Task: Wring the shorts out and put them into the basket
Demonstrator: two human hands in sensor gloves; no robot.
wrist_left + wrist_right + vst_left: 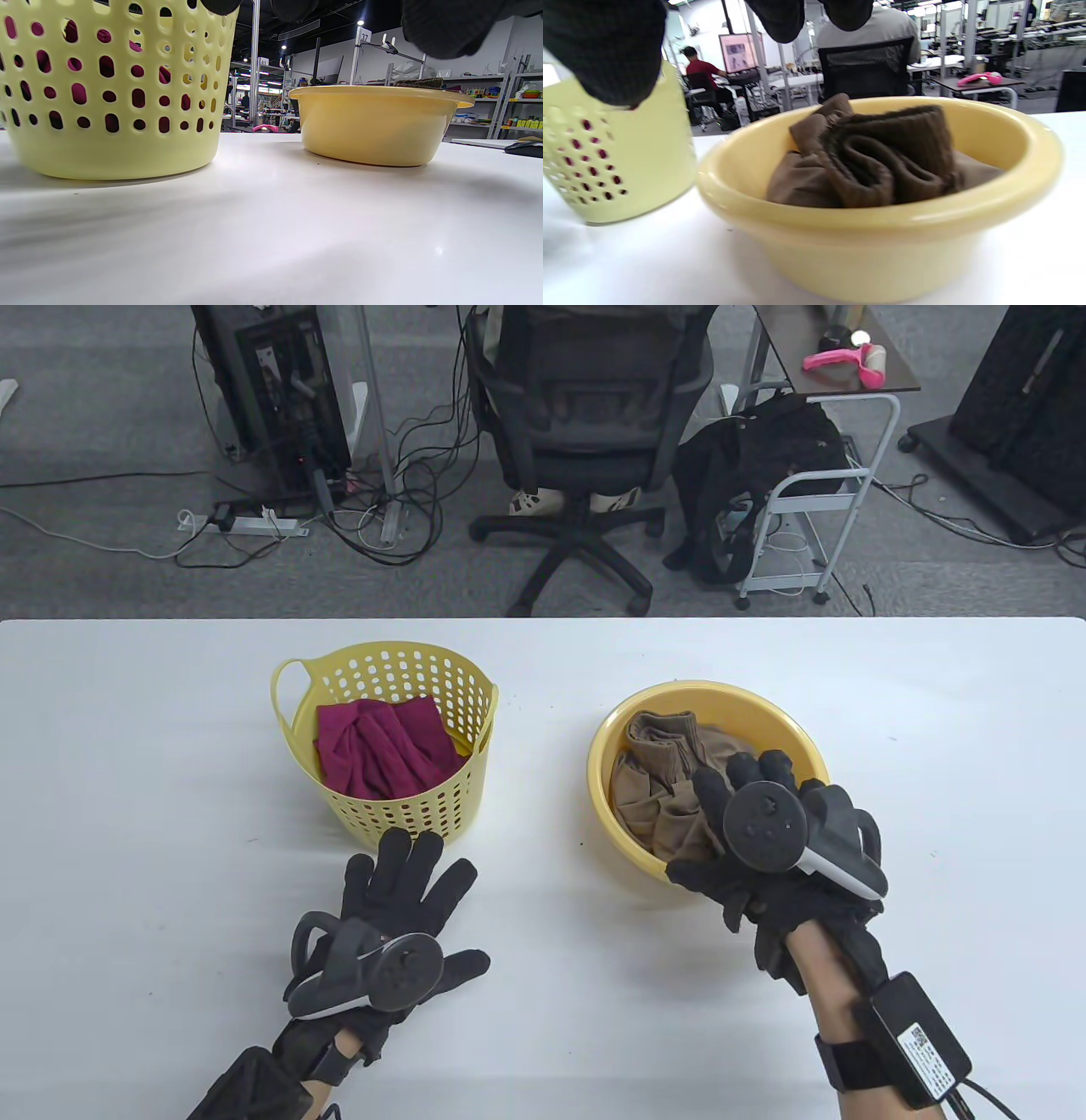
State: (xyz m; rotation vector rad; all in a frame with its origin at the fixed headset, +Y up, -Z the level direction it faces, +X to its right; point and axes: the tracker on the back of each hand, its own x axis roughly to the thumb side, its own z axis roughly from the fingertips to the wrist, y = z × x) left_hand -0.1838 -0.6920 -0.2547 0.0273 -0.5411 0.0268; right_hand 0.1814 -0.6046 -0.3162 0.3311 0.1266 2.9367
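Brown shorts (657,789) (869,165) lie crumpled in a yellow basin (611,729) (377,127) (882,237) right of the table's centre. My right hand (747,806) hovers over the basin's near rim, fingers spread and straight above the shorts, holding nothing. To the left stands a yellow perforated basket (475,687) (106,140) (606,190) with a crumpled maroon garment (382,751) inside. My left hand (407,882) rests flat on the table just in front of the basket, fingers straight and spread.
The white table (127,814) runs the full width. Behind its far edge stand a black office chair (594,432), a side cart (814,492) with a black bag, and cables on the floor.
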